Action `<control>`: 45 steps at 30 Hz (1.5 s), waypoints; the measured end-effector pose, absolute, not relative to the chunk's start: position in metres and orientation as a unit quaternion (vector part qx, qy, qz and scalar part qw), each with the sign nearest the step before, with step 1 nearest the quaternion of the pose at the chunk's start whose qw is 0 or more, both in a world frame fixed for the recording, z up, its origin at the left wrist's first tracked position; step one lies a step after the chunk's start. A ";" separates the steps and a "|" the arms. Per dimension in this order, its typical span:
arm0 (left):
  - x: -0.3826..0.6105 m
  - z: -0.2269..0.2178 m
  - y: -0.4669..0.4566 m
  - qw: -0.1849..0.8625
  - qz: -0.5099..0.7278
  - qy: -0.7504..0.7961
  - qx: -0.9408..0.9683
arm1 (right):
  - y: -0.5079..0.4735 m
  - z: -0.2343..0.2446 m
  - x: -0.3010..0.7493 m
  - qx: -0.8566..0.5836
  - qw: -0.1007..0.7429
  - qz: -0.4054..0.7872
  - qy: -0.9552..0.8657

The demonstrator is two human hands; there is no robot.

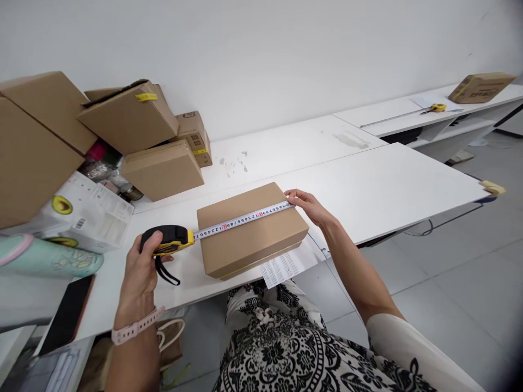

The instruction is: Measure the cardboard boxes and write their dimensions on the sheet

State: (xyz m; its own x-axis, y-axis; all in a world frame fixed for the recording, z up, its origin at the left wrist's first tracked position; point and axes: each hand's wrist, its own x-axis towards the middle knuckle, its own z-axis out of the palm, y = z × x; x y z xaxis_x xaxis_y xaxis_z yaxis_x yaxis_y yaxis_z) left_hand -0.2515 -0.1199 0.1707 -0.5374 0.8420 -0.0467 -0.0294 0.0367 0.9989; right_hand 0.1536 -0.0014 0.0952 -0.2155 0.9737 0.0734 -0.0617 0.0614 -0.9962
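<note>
A flat brown cardboard box (261, 239) lies on the white table (388, 185) in front of me. My left hand (141, 269) grips a yellow and black tape measure (169, 240) just left of the box. Its white blade (245, 218) runs across the box top to the far right edge. There my right hand (308, 206) pins the blade's end with its fingertips. A printed sheet of paper (286, 267) sticks out from under the box at the table's front edge.
Several cardboard boxes (131, 117) are stacked at the back left, beside a white carton (92, 215), a teal bottle (49, 260) and a dark phone (67, 313). On a far table at right lie another box (480, 87) and a tape measure (437, 108).
</note>
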 end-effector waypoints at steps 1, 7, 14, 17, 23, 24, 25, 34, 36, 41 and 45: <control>-0.251 0.171 -0.121 0.353 0.613 0.627 0.327 | -0.001 0.096 0.153 -0.415 0.476 0.544 -0.553; -0.248 0.172 -0.128 0.338 0.607 0.640 0.329 | 0.003 0.101 0.148 -0.358 0.466 0.544 -0.599; -0.251 0.175 -0.140 0.327 0.571 0.654 0.373 | 0.007 0.095 0.146 -0.359 0.448 0.529 -0.625; -0.255 0.172 -0.140 0.330 0.560 0.659 0.379 | 0.008 0.092 0.145 -0.354 0.454 0.542 -0.612; -0.258 0.166 -0.142 0.329 0.546 0.661 0.395 | 0.006 0.090 0.143 -0.367 0.460 0.551 -0.593; -0.258 0.166 -0.142 0.330 0.544 0.662 0.396 | 0.006 0.091 0.142 -0.367 0.460 0.551 -0.592; -0.259 0.166 -0.143 0.332 0.541 0.664 0.395 | 0.006 0.091 0.143 -0.367 0.460 0.552 -0.591; -0.260 0.165 -0.143 0.351 0.539 0.665 0.379 | 0.007 0.091 0.140 -0.368 0.462 0.555 -0.585; -0.258 0.165 -0.143 0.357 0.546 0.662 0.369 | 0.005 0.093 0.140 -0.380 0.465 0.545 -0.585; -0.245 0.175 -0.157 0.315 0.603 0.639 0.359 | -0.013 0.124 0.150 -0.511 0.428 0.450 -0.594; -0.229 0.195 -0.179 0.348 0.631 0.580 0.380 | -0.034 0.183 0.162 -0.504 0.524 0.397 -0.559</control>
